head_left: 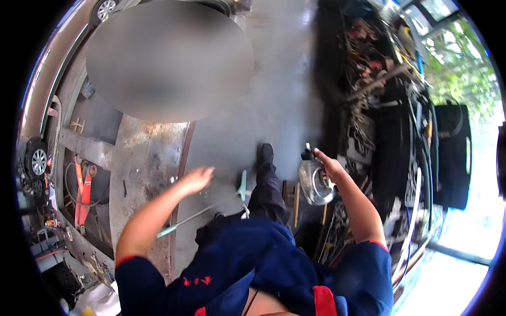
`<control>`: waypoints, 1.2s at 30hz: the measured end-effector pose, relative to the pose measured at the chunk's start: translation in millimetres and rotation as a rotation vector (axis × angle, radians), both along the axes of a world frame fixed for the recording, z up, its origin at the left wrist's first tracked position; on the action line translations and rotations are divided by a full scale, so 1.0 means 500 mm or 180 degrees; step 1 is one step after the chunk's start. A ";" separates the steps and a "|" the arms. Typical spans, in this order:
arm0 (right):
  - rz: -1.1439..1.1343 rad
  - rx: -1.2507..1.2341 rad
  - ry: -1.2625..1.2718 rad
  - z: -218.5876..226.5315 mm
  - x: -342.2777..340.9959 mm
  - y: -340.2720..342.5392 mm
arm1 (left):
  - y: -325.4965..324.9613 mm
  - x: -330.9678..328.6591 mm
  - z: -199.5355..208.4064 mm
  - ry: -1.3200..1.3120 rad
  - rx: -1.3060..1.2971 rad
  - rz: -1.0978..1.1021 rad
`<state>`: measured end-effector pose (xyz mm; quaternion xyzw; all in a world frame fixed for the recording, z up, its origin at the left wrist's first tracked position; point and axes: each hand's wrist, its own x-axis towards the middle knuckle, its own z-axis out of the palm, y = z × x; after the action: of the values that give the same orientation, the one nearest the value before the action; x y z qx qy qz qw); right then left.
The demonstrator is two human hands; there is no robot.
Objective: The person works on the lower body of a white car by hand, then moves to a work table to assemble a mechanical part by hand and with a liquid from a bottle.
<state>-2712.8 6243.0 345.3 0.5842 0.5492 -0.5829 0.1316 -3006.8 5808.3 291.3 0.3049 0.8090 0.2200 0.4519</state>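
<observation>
My right hand (331, 169) is closed around a clear, rounded bottle (314, 185) with a black cap and a small pale spout. The bottle is off the floor, to the right of my legs, and its far side is partly covered by my fingers. Out to the left, beside the edge of a worn metal platform (142, 163), my left hand (196, 179) hangs in the air. Its fingers are loosely bent and slightly blurred, and I see nothing held in them. Below it is a long thin-handled tool with a pale green head (242, 185) and a green grip.
Piles of metal parts and tools (363, 100) line the right side, beside a black panel (452, 155) and bright windows. At the left are a red jack-like tool (84, 195) and a car (63, 58). A grey blurred oval covers the upper left. Grey floor (263, 100) runs ahead.
</observation>
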 end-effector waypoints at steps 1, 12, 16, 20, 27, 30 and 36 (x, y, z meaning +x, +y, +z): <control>0.0178 0.0349 -0.0337 -0.027 -0.047 0.070 | -0.085 -0.017 -0.056 0.0253 -0.0009 0.0183; 0.2758 0.1592 -0.1608 -0.062 -0.839 0.694 | -0.291 0.543 0.072 -0.2505 -0.2733 0.4116; 0.3457 0.2140 -0.2515 -0.002 -1.100 0.763 | -0.067 0.533 0.039 -0.2695 -0.2094 0.3345; 0.3627 0.2640 -0.2836 0.059 -1.317 0.770 | 0.121 0.405 -0.051 -0.2657 -0.1683 0.3021; 0.4172 0.3013 -0.3042 0.060 -1.584 0.842 | 0.235 0.144 -0.235 -0.1991 -0.0513 0.4338; 0.4143 0.3020 -0.2964 0.027 -1.672 0.926 | 0.336 0.063 -0.200 -0.2198 -0.0883 0.4895; 0.4468 0.2745 -0.2723 -0.056 -1.815 1.002 | 0.519 0.059 -0.210 -0.1873 -0.0204 0.5767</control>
<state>-3620.3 6744.0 317.0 0.2817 0.8510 0.1500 0.4170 -2977.1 6067.6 186.0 -0.5179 0.5972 0.5321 0.3032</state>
